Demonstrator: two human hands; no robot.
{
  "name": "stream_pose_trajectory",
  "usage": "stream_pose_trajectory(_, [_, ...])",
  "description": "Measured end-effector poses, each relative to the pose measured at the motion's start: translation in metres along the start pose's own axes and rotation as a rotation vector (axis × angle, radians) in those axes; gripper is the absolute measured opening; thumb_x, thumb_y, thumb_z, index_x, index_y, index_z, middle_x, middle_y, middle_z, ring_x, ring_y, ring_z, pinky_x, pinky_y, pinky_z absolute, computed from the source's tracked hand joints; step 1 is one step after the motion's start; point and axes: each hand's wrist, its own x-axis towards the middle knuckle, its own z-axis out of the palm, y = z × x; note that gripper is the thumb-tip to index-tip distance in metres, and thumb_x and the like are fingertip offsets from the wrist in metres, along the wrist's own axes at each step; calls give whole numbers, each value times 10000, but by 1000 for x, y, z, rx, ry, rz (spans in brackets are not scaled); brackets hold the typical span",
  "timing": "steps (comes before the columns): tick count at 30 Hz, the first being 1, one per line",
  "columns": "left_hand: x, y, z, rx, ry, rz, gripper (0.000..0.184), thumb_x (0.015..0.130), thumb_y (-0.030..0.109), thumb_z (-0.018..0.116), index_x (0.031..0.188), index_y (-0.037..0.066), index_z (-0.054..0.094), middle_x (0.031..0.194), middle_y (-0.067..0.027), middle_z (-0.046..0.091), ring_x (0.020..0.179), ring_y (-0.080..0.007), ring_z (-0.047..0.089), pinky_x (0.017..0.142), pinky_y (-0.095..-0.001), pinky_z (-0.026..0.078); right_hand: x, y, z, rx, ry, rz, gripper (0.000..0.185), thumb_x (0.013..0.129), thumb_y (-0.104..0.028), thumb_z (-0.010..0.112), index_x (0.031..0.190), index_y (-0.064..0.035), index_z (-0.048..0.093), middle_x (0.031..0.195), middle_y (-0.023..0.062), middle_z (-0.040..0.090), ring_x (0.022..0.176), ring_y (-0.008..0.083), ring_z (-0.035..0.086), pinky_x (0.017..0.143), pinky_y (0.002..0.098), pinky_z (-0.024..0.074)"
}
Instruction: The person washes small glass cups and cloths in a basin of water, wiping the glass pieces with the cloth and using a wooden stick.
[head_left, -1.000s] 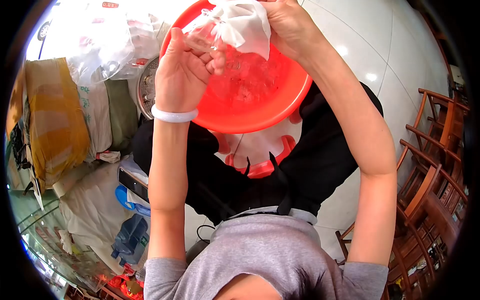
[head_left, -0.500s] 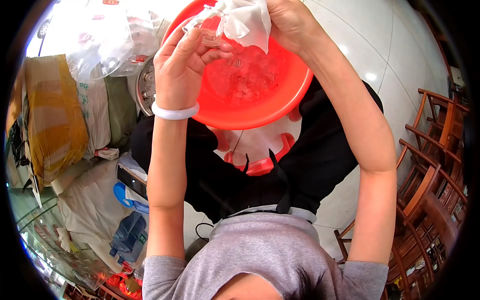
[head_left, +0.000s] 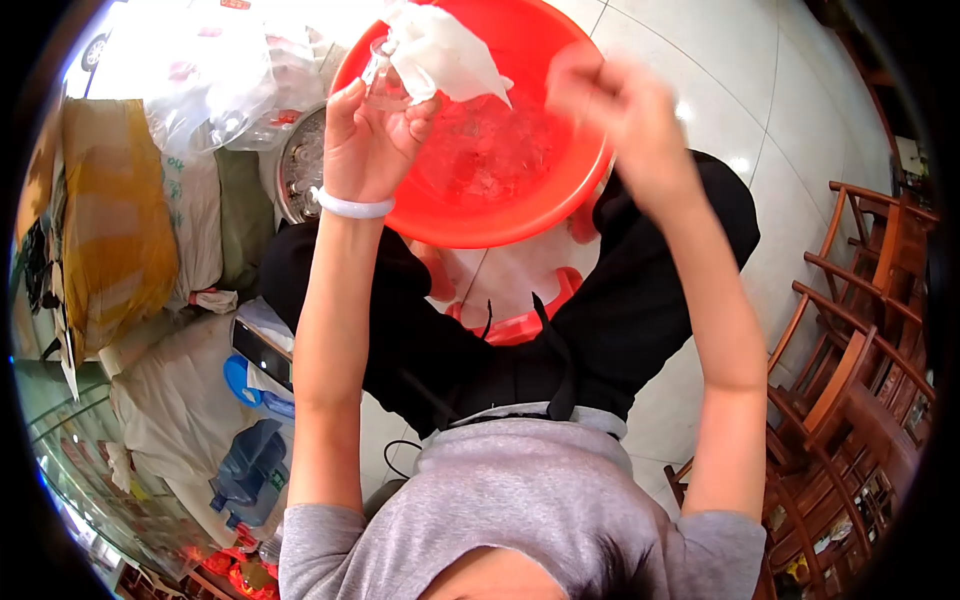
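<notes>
My left hand, with a pale bangle at the wrist, grips a small clear glass over the left side of a red basin. A white cloth is draped at the mouth of the glass and trails to the right; whether part of it is inside cannot be made out. My right hand is off the cloth, above the basin's right rim. Motion smears its fingers. Clear, glassy shapes lie in the bottom of the basin, too indistinct to tell apart.
Left of the basin stands a round metal bowl with clear glass pieces. Plastic bags, a taped carton, a phone and a blue water jug line the left side. Wooden chairs stand at the right.
My right hand has let go of the white cloth and moved right and down. My left hand has tilted the glass more upright and shifted it slightly left, with the cloth hanging from it.
</notes>
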Motion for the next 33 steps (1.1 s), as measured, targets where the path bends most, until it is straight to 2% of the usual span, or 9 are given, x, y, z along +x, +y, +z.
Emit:
stream_pose_trajectory(2, [-8, 0, 1, -12, 26, -6, 427, 815, 263, 539, 1157, 21, 462, 1083, -115, 515, 799, -211, 503, 673, -260, 485, -57, 7, 15, -54, -348, 184, 129, 760, -129, 606, 832, -26, 578, 758, 55, 587, 756, 153, 578, 722, 289, 456])
stream_pose_trajectory(3, [-12, -2, 2, -27, 53, -21, 409, 815, 260, 542, 1144, 28, 472, 1086, -115, 514, 801, -209, 499, 660, -257, 484, -82, 11, 19, -197, -572, 66, 124, 738, -131, 608, 806, -30, 584, 772, 96, 587, 732, 202, 585, 701, 309, 464])
stream_pose_trajectory(6, [-22, -6, 3, -69, 44, -23, 394, 817, 257, 544, 1133, 30, 485, 1077, -122, 522, 796, -210, 509, 650, -260, 487, -160, 21, 37, -267, -844, -16, 82, 717, -100, 597, 753, -30, 577, 737, 130, 573, 725, 300, 579, 645, 387, 468])
stream_pose_trajectory(8, [-29, -11, 19, -17, 95, 6, 379, 821, 257, 542, 1118, 25, 498, 1062, -134, 532, 792, -217, 526, 660, -262, 486, -185, 8, 40, -258, -908, 109, 79, 720, -87, 591, 749, -16, 570, 722, 134, 563, 716, 313, 575, 636, 404, 468])
stream_pose_trajectory(20, [-55, -31, 76, 91, 54, -54, 365, 823, 272, 542, 1054, -10, 520, 943, -133, 580, 793, -217, 578, 671, -253, 511, -221, -14, 47, -701, -1021, -38, 325, 689, -198, 696, 907, 7, 568, 819, 136, 547, 802, 313, 547, 687, 393, 453])
stream_pose_trajectory(24, [-66, -30, 90, 105, 41, -49, 354, 820, 287, 549, 1020, -3, 512, 904, -125, 573, 794, -217, 582, 676, -248, 511, -209, -10, 50, -706, -1188, 188, 492, 637, -338, 683, 952, 21, 565, 904, 157, 568, 849, 302, 554, 732, 387, 449])
stream_pose_trajectory(28, [-78, -26, 96, 112, 55, -39, 345, 825, 280, 546, 999, -14, 501, 887, -131, 567, 792, -222, 588, 677, -269, 525, -204, -26, 42, -567, -1051, 233, 473, 589, -329, 647, 869, 48, 597, 871, 175, 609, 799, 305, 588, 713, 386, 466])
stream_pose_trajectory(29, [-81, -24, 97, 124, 51, -31, 342, 824, 272, 547, 999, -17, 498, 892, -136, 564, 794, -224, 588, 675, -268, 525, -210, -24, 40, -507, -968, 139, 397, 596, -284, 657, 837, 27, 607, 730, 121, 587, 669, 275, 562, 613, 344, 450])
stream_pose_trajectory(33, [-86, -24, 102, 124, 20, -7, 332, 824, 253, 544, 1005, -20, 490, 904, -146, 555, 773, -225, 587, 672, -260, 527, -222, -28, 55, -472, -929, -120, 355, 603, -247, 681, 793, 36, 583, 744, 150, 583, 682, 303, 572, 606, 357, 459])
